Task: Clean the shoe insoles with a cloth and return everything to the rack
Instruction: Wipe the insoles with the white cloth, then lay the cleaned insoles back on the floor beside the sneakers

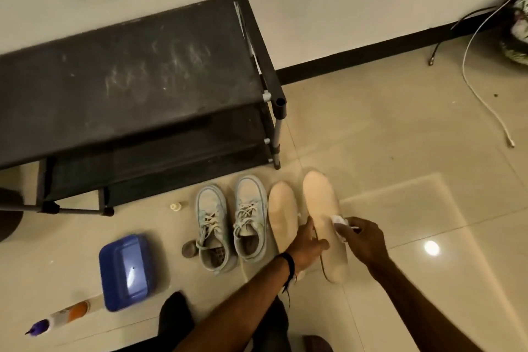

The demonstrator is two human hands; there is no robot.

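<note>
Insoles lie on the floor just right of the sneakers, our landmark: the near insole bare, the far insole mid-wipe. We steady it with our left hand, fingers relaxed, while our right hand pinches the cloth. Next, we judge: wipe heelward.

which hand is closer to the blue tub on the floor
Left. The left hand rests on the insole, with the pair of shoes between it and the blue tub. The right hand, pinching the cloth, lies further right.
</note>
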